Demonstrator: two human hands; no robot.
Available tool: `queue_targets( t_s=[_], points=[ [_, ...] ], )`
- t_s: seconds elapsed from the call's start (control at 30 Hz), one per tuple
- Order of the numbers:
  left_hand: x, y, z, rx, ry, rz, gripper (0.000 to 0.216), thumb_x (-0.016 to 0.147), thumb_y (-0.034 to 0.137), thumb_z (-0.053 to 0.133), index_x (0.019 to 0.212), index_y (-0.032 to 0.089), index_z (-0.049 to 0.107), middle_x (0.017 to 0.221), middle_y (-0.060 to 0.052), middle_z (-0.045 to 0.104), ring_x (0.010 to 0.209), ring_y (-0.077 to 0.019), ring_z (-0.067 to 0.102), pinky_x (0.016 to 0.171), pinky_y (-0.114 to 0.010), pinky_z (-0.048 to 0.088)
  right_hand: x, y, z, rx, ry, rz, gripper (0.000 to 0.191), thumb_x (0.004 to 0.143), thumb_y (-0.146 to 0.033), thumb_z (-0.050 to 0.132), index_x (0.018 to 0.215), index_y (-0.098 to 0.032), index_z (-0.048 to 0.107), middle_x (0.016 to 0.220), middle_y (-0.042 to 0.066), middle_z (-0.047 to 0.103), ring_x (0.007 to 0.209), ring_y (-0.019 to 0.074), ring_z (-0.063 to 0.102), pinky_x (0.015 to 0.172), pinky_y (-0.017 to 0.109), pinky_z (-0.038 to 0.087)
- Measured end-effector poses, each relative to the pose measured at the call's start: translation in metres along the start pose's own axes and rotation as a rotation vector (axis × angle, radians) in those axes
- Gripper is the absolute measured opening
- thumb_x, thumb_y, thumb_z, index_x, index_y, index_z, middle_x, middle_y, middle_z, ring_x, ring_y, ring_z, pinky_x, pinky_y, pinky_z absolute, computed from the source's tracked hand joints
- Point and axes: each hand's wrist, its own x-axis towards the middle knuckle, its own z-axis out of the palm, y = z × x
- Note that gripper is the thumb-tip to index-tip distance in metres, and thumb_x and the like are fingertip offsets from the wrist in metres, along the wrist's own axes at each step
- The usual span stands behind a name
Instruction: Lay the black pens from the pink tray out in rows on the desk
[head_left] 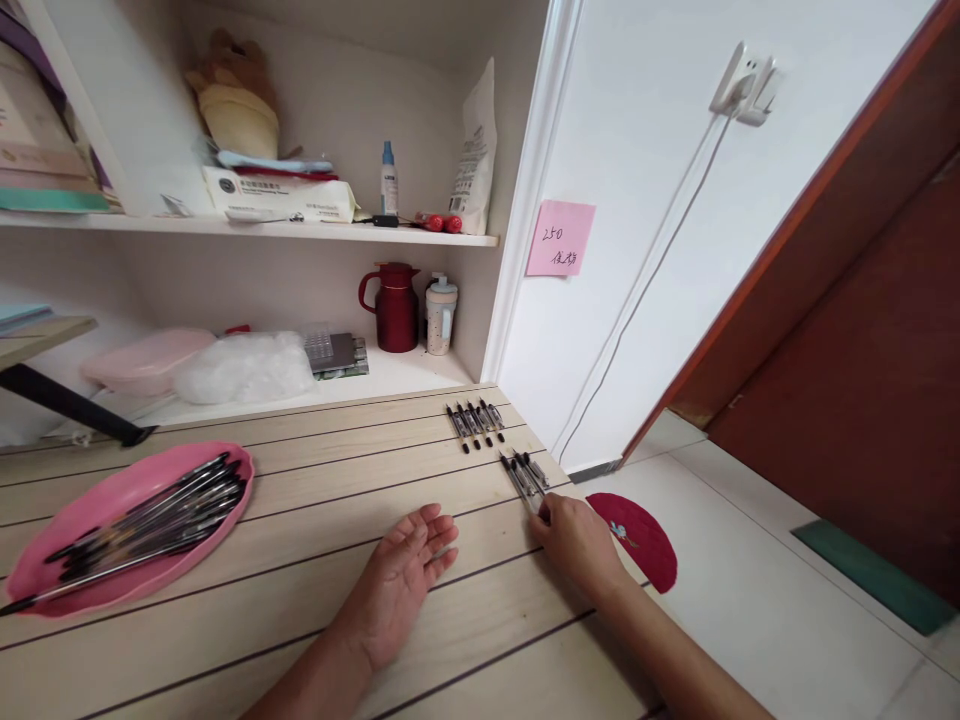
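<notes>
My left hand (401, 580) rests palm up on the wooden table (300, 610), fingers loosely spread, holding nothing. My right hand (574, 540) lies near the table's right edge with its fingertips pinched on the near end of a small group of black pens (525, 474). A second row of several black pens (475, 424) lies just beyond them. At the far left a pink oval tray (52, 570) holds many more black pens (150, 520).
Shelves behind the table carry a red jug (394, 308), a white cup (440, 315), a plastic bag (244, 368) and a pink box (146, 360). A pink note (559, 238) is stuck on the wall. A red round object (637, 535) lies on the tiled floor to the right.
</notes>
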Motion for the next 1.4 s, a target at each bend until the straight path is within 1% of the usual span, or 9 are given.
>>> queue_targets(
  t_s=[0.3, 0.4, 0.5, 0.57, 0.67, 0.8, 1.1, 1.4],
  points=[
    [-0.001, -0.001, 0.000, 0.009, -0.002, 0.001, 0.023, 0.079, 0.023, 0.051, 0.099, 0.019, 0.060, 0.101, -0.008, 0.059, 0.100, -0.0199, 0.052, 0.093, -0.040, 0.034, -0.002, 0.001, -0.003, 0.008, -0.002, -0.004, 0.024, 0.077, -0.033, 0.042, 0.064, -0.017, 0.055, 0.066, 0.006, 0.062, 0.062, 0.0164, 0.055, 0.049, 0.024, 0.023],
    [0.000, -0.001, 0.001, 0.011, -0.005, -0.002, 0.023, 0.078, 0.023, 0.052, 0.099, 0.019, 0.060, 0.099, -0.008, 0.060, 0.099, -0.0198, 0.052, 0.092, -0.040, 0.034, 0.003, 0.008, -0.008, 0.008, -0.001, 0.016, 0.022, 0.078, -0.030, 0.041, 0.068, -0.018, 0.056, 0.069, 0.005, 0.063, 0.062, 0.0157, 0.055, 0.048, 0.024, 0.023],
    [0.000, 0.000, 0.001, 0.018, -0.008, -0.006, 0.023, 0.076, 0.023, 0.054, 0.098, 0.020, 0.061, 0.098, -0.008, 0.061, 0.098, -0.0199, 0.053, 0.092, -0.039, 0.034, 0.014, 0.020, -0.012, 0.005, 0.019, 0.058, 0.018, 0.077, -0.028, 0.042, 0.072, -0.019, 0.057, 0.073, 0.005, 0.063, 0.064, 0.0159, 0.055, 0.048, 0.024, 0.023],
    [-0.001, 0.001, 0.002, 0.021, -0.005, -0.007, 0.023, 0.076, 0.023, 0.055, 0.097, 0.020, 0.062, 0.098, -0.008, 0.061, 0.098, -0.0198, 0.053, 0.092, -0.039, 0.034, 0.023, 0.027, -0.012, 0.016, 0.023, 0.077, 0.018, 0.076, -0.027, 0.042, 0.072, -0.019, 0.058, 0.071, 0.005, 0.063, 0.065, 0.0165, 0.055, 0.049, 0.024, 0.025],
    [-0.001, 0.001, 0.003, 0.025, -0.004, -0.010, 0.023, 0.075, 0.024, 0.056, 0.096, 0.020, 0.062, 0.096, -0.008, 0.062, 0.096, -0.0197, 0.054, 0.092, -0.039, 0.034, 0.034, 0.033, -0.010, 0.043, 0.018, 0.086, 0.020, 0.076, -0.026, 0.042, 0.070, -0.019, 0.060, 0.069, 0.005, 0.063, 0.067, 0.0172, 0.056, 0.052, 0.024, 0.028],
    [-0.002, 0.002, 0.004, 0.036, 0.001, -0.014, 0.023, 0.073, 0.024, 0.058, 0.095, 0.019, 0.063, 0.096, -0.009, 0.062, 0.096, -0.0206, 0.054, 0.091, -0.039, 0.034, 0.044, 0.034, -0.004, 0.068, -0.003, 0.103, 0.021, 0.075, -0.030, 0.045, 0.070, -0.018, 0.062, 0.069, 0.006, 0.063, 0.070, 0.0182, 0.056, 0.053, 0.024, 0.029],
    [-0.001, 0.001, 0.002, 0.043, -0.021, -0.018, 0.022, 0.076, 0.023, 0.054, 0.097, 0.018, 0.061, 0.096, -0.009, 0.061, 0.096, -0.0200, 0.053, 0.091, -0.039, 0.034, 0.050, 0.036, 0.004, 0.098, -0.012, 0.077, 0.026, 0.075, -0.037, 0.045, 0.069, -0.018, 0.062, 0.070, 0.007, 0.064, 0.070, 0.0180, 0.056, 0.052, 0.023, 0.029],
    [-0.001, 0.002, 0.002, 0.044, -0.024, -0.020, 0.022, 0.076, 0.024, 0.055, 0.096, 0.019, 0.062, 0.096, -0.009, 0.062, 0.096, -0.0200, 0.054, 0.091, -0.039, 0.034, 0.051, 0.036, 0.005, 0.093, -0.009, 0.076, 0.019, 0.073, -0.029, 0.047, 0.069, -0.018, 0.062, 0.070, 0.006, 0.064, 0.070, 0.0169, 0.055, 0.054, 0.022, 0.029]
  ],
)
